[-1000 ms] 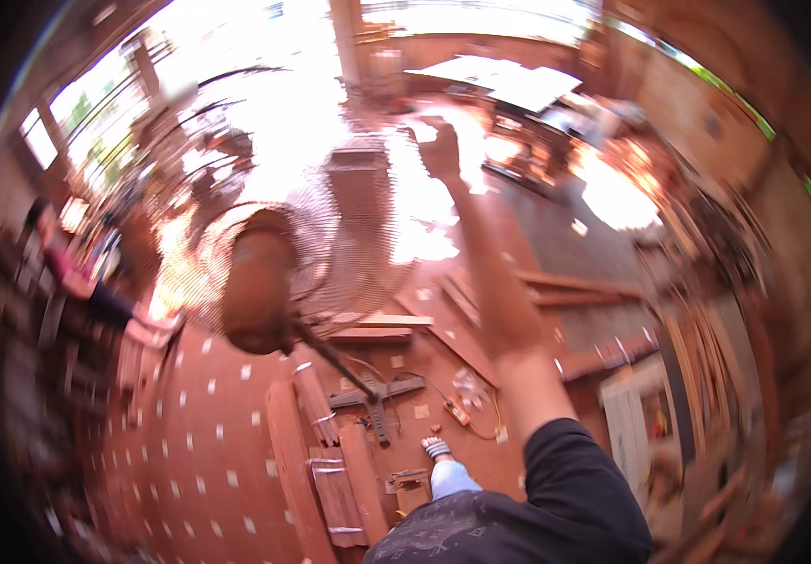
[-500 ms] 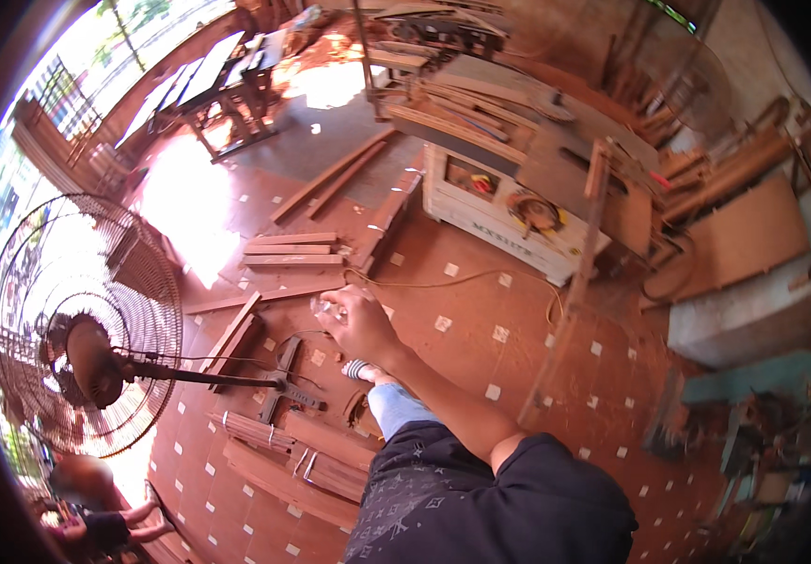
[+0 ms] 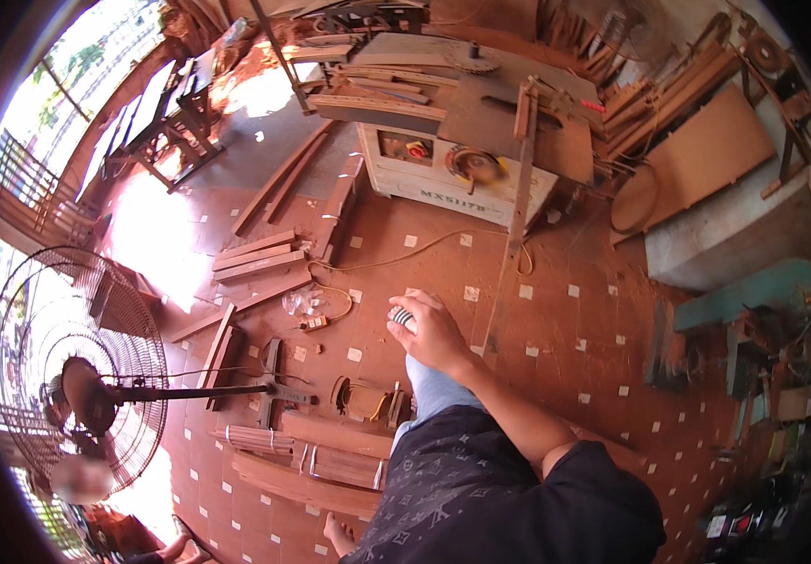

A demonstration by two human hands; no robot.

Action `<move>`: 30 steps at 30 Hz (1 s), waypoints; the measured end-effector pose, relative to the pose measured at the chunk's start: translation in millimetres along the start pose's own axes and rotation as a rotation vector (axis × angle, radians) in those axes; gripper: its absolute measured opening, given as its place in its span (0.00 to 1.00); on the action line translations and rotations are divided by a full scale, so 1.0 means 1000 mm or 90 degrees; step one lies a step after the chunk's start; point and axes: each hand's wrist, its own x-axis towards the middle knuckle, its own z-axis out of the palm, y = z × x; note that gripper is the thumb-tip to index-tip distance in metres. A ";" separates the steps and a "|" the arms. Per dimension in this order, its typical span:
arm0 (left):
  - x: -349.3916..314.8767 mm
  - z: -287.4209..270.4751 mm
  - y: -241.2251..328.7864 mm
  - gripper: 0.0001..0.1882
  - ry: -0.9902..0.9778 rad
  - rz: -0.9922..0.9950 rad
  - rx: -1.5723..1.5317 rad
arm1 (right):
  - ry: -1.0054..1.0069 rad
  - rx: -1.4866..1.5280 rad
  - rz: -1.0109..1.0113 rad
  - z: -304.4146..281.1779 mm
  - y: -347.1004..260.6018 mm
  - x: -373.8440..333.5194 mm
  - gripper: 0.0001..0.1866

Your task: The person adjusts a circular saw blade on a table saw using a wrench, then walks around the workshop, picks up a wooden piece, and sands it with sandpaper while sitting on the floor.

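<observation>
My right hand (image 3: 435, 331) hangs in mid-air over the tiled floor, in front of my forward foot. Its fingers are loosely curved, with a gap between them and the thumb. Through that gap shows a black-and-white striped band (image 3: 401, 318), which seems to be on the foot behind. I make out nothing held in the hand. Below it is my light blue trouser leg (image 3: 435, 383). My left hand is out of the picture. On the floor to the left lie crumpled clear plastic (image 3: 302, 301) and an orange-and-white power strip (image 3: 314, 324).
A standing fan (image 3: 86, 390) is at left, its base (image 3: 278, 385) on the floor among bundled wooden strips (image 3: 339, 465). Ahead stands a saw table (image 3: 452, 183) with boards on it; an upright post (image 3: 518, 188) and a cable are near it. A person (image 3: 133, 536) sits lower left.
My right hand has shifted right in the picture, uncovering the clear plastic and power strip. The whole view has moved, with the saw table now farther up and left.
</observation>
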 end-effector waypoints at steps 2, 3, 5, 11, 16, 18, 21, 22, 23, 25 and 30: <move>0.015 0.018 0.003 0.15 -0.010 0.019 0.003 | 0.008 -0.031 0.002 -0.015 0.004 -0.014 0.19; 0.033 0.028 0.002 0.16 -0.012 0.030 0.005 | 0.008 -0.039 0.005 -0.024 0.005 -0.020 0.19; 0.047 0.057 0.007 0.16 -0.055 0.049 0.027 | 0.013 -0.058 0.029 -0.040 0.014 -0.035 0.20; 0.016 0.130 0.021 0.14 -0.250 0.163 0.109 | 0.051 -0.100 0.063 -0.089 0.024 -0.053 0.21; -0.012 0.178 0.008 0.15 -0.269 0.203 0.141 | 0.069 -0.149 0.063 -0.148 0.043 -0.035 0.22; -0.014 0.186 -0.006 0.19 -0.297 0.193 0.167 | 0.094 -0.116 0.058 -0.172 0.071 -0.025 0.22; -0.047 0.209 -0.029 0.20 -0.280 0.153 0.214 | 0.160 -0.122 0.064 -0.225 0.121 -0.012 0.22; -0.065 0.220 -0.035 0.19 -0.271 0.148 0.232 | 0.180 -0.139 0.056 -0.244 0.141 -0.009 0.22; -0.082 0.233 -0.039 0.18 -0.263 0.150 0.246 | 0.212 -0.150 0.055 -0.264 0.160 -0.004 0.22; -0.124 0.264 -0.051 0.17 -0.248 0.145 0.267 | 0.237 -0.139 0.084 -0.307 0.212 0.001 0.22; -0.240 0.359 -0.071 0.14 -0.208 0.186 0.305 | 0.338 -0.147 0.152 -0.443 0.371 0.000 0.22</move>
